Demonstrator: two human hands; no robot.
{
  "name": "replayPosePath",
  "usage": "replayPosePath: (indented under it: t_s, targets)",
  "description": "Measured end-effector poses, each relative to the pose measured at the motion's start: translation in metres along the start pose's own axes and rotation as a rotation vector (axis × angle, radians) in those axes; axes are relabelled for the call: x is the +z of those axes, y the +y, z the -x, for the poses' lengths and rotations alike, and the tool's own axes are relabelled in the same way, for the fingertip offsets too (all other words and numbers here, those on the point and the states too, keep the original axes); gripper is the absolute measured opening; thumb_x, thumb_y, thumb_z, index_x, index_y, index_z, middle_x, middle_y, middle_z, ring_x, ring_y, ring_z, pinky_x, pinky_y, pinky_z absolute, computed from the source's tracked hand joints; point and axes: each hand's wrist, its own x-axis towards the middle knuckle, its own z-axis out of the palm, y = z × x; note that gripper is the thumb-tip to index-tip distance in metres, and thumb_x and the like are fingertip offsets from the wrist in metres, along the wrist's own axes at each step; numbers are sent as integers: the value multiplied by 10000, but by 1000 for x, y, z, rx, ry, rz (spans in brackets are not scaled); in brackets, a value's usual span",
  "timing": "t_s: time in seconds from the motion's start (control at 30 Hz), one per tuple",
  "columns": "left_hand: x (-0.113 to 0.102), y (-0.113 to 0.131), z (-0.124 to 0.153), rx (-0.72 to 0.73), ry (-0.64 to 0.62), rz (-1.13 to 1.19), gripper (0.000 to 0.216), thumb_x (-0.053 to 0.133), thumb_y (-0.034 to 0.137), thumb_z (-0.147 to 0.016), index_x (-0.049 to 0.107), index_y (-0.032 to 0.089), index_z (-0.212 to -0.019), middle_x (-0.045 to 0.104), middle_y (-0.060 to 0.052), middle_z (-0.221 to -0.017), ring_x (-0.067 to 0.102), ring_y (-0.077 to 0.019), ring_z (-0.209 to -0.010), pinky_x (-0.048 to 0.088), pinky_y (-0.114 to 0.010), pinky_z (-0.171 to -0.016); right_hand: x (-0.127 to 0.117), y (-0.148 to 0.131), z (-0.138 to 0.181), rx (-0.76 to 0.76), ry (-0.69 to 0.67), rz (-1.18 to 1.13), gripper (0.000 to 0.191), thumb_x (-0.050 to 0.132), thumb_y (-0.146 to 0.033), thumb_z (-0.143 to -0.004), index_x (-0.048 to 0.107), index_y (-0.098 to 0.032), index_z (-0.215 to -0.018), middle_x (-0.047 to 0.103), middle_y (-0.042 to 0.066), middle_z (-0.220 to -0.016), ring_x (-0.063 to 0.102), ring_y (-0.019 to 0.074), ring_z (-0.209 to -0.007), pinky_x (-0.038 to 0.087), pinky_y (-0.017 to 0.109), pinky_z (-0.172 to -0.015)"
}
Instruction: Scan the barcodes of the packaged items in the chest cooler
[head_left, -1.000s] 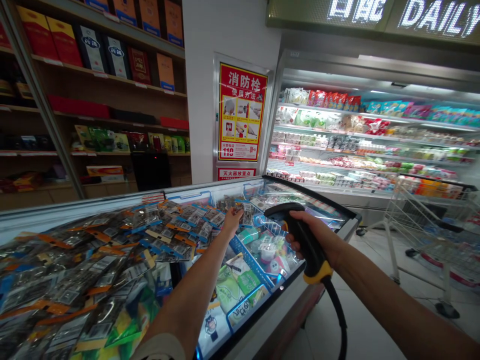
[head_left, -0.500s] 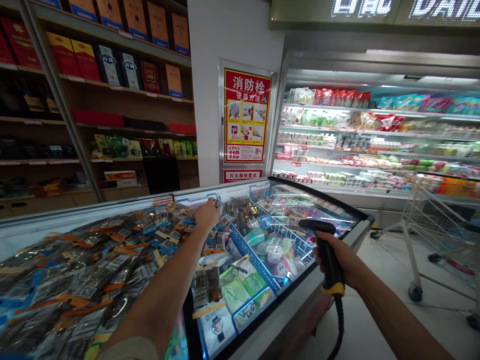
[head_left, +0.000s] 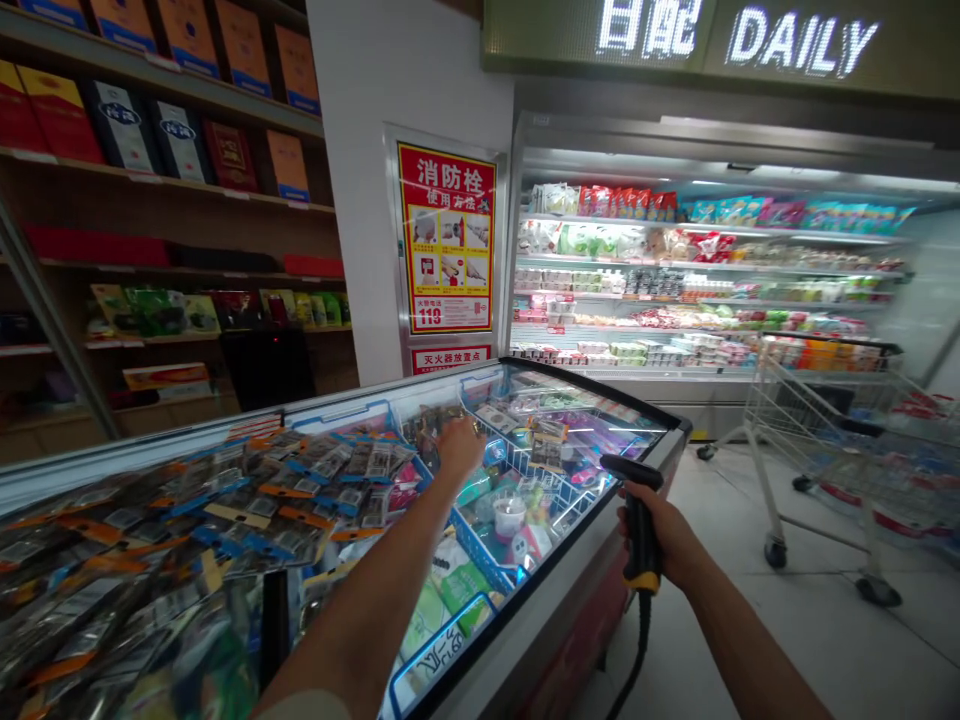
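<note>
My left hand (head_left: 461, 447) reaches over the chest freezer (head_left: 611, 600), at the brown packets near its back wall. Its fingers are curled; what they hold, if anything, is too small and blurred to name. Left of that arm lies a wide heap of flat clear packets (head_left: 307, 490) with orange and blue header strips. My right hand (head_left: 671, 530) grips a black and yellow barcode scanner (head_left: 641, 530), held upright beside the freezer's right edge, its cord hanging down. Between the hands, a blue wire basket (head_left: 480, 550) holds tubs and bags.
A wire shopping cart (head_left: 780, 470) stands on the tiled floor at the right. Behind are a lit dairy cooler (head_left: 705, 290), a red fire hydrant sign (head_left: 448, 240) and shelves of boxes (head_left: 232, 155). A black panel (head_left: 268, 368) stands behind the freezer.
The view has turned to the right. My left hand has shifted from the back edge of the packet heap rightward to the brown packets. My right hand still holds the scanner.
</note>
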Motion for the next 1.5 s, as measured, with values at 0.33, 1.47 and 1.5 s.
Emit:
replayPosePath:
  t_s: [0.33,1.47,1.5]
  targets:
    - [117,91,-12,-159,-158,287,422,740,245,-452,570,159,-829,615,-154,-931,516,-318,-969,350,-379,-799,-2,-3,-48,-25,3,-7,213,590,-345,-684,529,-148,-738,541,-22,-478,504,113,-384,398,219,-336]
    - [-13,-108,-36,-526,-56,1523,203,582,241,-598,516,187,-782,577,25,-689,530,-103,-584,359,-220,-521,178,11,90,59,-349,185,191,491,-353,-743,496,-167,-702,521,-27,-453,464,97,-323,346,192,-288]
    - [-13,-109,-37,-535,-56,1527,202,578,234,-601,516,190,-788,577,27,-699,529,-101,-581,363,-224,-525,180,11,90,56,-354,181,193,491,-351,-743,499,-164,-696,521,-26,-452,464,96,-321,346,192,-286]
